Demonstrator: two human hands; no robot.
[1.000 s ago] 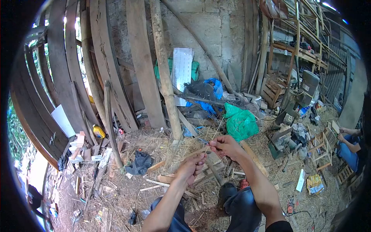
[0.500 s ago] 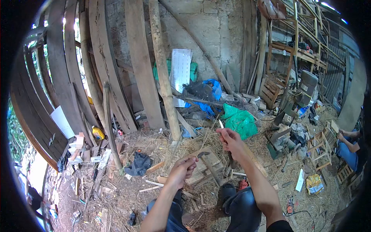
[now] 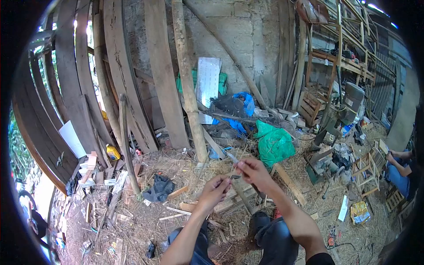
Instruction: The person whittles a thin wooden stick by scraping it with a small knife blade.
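Hands at work above a littered floor point(image 3: 137, 229). We see the left hand point(image 3: 214, 192) pinching a thin strip point(image 3: 232, 172) between thumb and fingers, near its lower end; the strip is so fine that we cannot trace its full length. The right hand point(image 3: 255, 173) is closed around a knife point(image 3: 232, 157), whose blade points up and away to the left. The two hands are close together, and the strip lies between them, in front of the body and clear of the floor. Whether the blade touches it, we cannot tell.

As to progress, we judge the work to be under way: the strip is taken up and the knife is in hand. We cannot make out how much of the strip is worked, and it is not yet laid down. Among the scraps below, we can pick out no piece as surely finished.

Beneath the hands, we note a hammer point(image 3: 243, 197) lying by some boards point(image 3: 226, 204). A green bag point(image 3: 274, 145) lies beyond the right hand. At far right, we find a co-worker's arm point(image 3: 399, 166) near a wooden frame point(image 3: 366, 173).
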